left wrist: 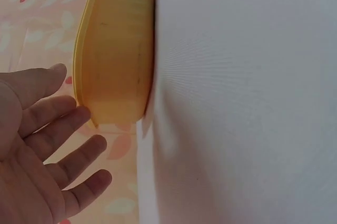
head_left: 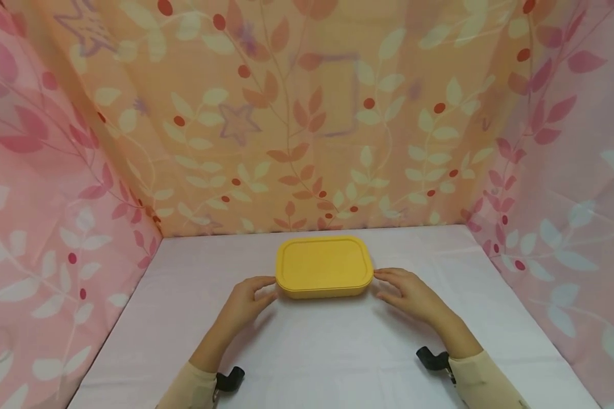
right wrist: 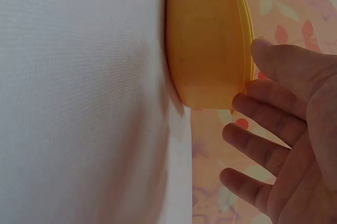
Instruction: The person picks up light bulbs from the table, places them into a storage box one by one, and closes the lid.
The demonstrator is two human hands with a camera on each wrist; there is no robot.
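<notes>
A yellow rectangular box (head_left: pixel 324 264) with rounded corners and a lid lies flat on the white-covered table, its lid facing up. At its left end is my left hand (head_left: pixel 249 296), the fingertips at the lid's edge. My right hand (head_left: pixel 408 292) is at the opposite end in much the same pose. In the left wrist view the left hand (left wrist: pixel 50 139) has spread, relaxed fingers beside the box's side wall (left wrist: pixel 118 50). The right wrist view shows the right hand (right wrist: pixel 287 124) with loose fingers near the lid rim. Neither hand grips the box.
White cloth (head_left: pixel 322 352) covers the table. A patterned orange curtain (head_left: pixel 286 113) hangs along the back, and pink patterned curtains stand at the left (head_left: pixel 46 199) and right (head_left: pixel 558 187). Black wrist-camera mounts (head_left: pixel 230 379) stick out from both sleeves.
</notes>
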